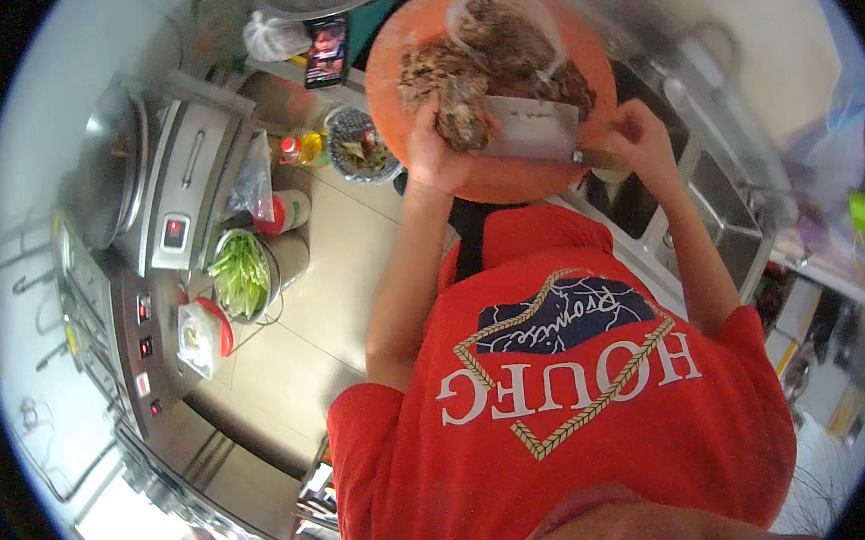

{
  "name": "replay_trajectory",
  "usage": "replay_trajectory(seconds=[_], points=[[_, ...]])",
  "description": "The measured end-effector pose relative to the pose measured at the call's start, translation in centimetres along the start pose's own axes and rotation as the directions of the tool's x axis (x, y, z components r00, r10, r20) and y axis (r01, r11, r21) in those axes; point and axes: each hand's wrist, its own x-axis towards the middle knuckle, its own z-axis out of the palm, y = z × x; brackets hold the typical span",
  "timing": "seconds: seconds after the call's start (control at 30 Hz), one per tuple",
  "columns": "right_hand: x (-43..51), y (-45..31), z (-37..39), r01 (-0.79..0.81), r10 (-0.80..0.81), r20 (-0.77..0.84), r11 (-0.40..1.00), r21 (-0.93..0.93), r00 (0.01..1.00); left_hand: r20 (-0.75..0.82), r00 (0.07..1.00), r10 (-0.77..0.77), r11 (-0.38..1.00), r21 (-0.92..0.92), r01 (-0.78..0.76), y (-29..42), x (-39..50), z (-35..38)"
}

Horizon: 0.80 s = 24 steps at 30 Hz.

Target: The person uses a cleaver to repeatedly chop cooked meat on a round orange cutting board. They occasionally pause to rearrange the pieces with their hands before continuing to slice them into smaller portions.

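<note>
A round orange cutting board [487,183] lies before me. My left hand [435,149] grips a brown, rough-textured piece of meat [454,95], possibly cooked. Beside that piece, the broad blade of a cleaver [532,129] rests low over the board, its handle pointing right. My right hand [640,135] is at the handle, fingers curled; whether they close around it is unclear. More brown meat sits at the board's far side in a clear plastic bag [547,21]. Darker meat [579,88] shows behind the blade.
Left of the board stand a phone [327,51] with a lit screen, a bag-lined bin [360,151] and an oil bottle [311,149]. Green vegetables [241,276] fill a container near steel kitchen equipment [191,159]. A steel sink [726,215] lies to the right.
</note>
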Motion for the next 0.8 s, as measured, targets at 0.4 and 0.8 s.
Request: replay_trajectory(seconds=[0.4, 0.8], points=[[-34.2, 13.5, 0.3, -0.804, 0.802, 0.1, 0.569, 0.171, 0.589, 0.03, 0.994, -0.105, 0.917, 0.39, 0.085, 0.0, 4.2, 0.1], [-33.7, 24.7, 12.2, -0.488, 0.977, 0.087, 0.018, 0.873, 0.193, 0.107, 0.97, -0.219, 0.828, 0.547, 0.126, 0.4, 6.3, 1.7]])
